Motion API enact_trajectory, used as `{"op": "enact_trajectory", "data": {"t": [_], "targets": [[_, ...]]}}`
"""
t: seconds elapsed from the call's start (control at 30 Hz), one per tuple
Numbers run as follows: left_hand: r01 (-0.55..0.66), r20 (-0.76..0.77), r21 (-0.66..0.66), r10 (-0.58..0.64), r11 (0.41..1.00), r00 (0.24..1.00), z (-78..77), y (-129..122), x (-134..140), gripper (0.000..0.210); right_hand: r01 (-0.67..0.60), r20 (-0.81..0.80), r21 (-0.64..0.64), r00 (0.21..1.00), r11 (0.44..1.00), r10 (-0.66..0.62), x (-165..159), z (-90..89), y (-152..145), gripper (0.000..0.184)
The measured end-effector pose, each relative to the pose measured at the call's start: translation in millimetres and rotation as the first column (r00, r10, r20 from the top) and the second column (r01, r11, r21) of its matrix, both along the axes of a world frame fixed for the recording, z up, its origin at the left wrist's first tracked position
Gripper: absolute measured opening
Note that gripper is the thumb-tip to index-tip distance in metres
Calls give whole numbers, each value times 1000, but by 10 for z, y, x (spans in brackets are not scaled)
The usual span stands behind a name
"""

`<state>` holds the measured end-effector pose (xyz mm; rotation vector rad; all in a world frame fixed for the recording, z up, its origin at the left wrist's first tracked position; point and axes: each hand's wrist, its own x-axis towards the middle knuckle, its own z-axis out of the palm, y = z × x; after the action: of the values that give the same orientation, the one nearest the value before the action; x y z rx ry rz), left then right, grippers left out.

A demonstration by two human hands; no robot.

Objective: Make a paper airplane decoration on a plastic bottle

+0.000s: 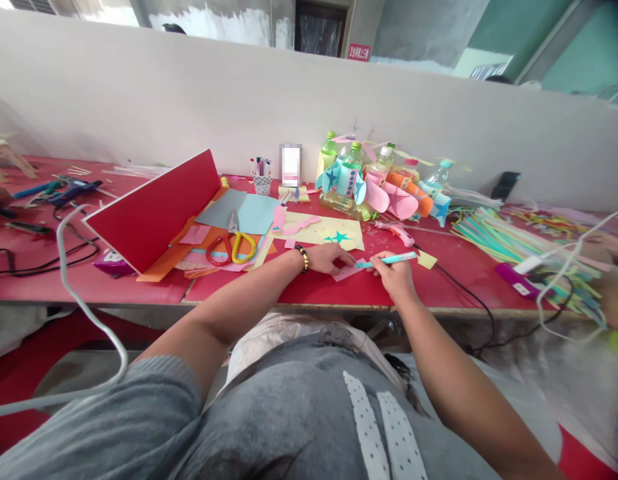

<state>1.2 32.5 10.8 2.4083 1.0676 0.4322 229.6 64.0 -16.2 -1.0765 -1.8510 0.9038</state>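
My right hand [397, 279] grips a light-blue pen [403, 257], its lower end on a small pink paper piece [345, 273] near the table edge. Over the same paper lies my left hand [329, 259], fingers stretched and lowered, holding nothing; a beaded bracelet circles the wrist. Just beyond is a pale yellow sheet [309, 223] with teal stars [340, 237] and pink cut-outs on it. Scissors [232, 247] with red and yellow handles rest on coloured paper to the left. A yellow scrap [427, 259] lies right of the pen.
Decorated plastic bottles [383, 173] stand at the back, with a pink glue gun [396, 231] before them. A red board [159, 207] leans at left, near a pen cup [262, 183] and phone [291, 165]. Coloured strips [509, 247] and another person's blurred arm [613, 287] are at right.
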Motion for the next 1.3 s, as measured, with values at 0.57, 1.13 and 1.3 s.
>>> {"op": "enact_trajectory", "data": {"t": [0.57,1.13,1.3], "targets": [[-2,-32,99,5,995,999,70,-73,-19,45,-10,-57,51,998,999,13,-33,4,0,26],[-3,-16,24,3,1000,1000,29,-26,-8,47,-8,-80,-42,997,999,5,-22,20,-2,16],[-3,-24,22,3,1000,1000,15,-16,-14,47,1,-46,-30,999,1000,-2,-25,30,-4,16]]}}
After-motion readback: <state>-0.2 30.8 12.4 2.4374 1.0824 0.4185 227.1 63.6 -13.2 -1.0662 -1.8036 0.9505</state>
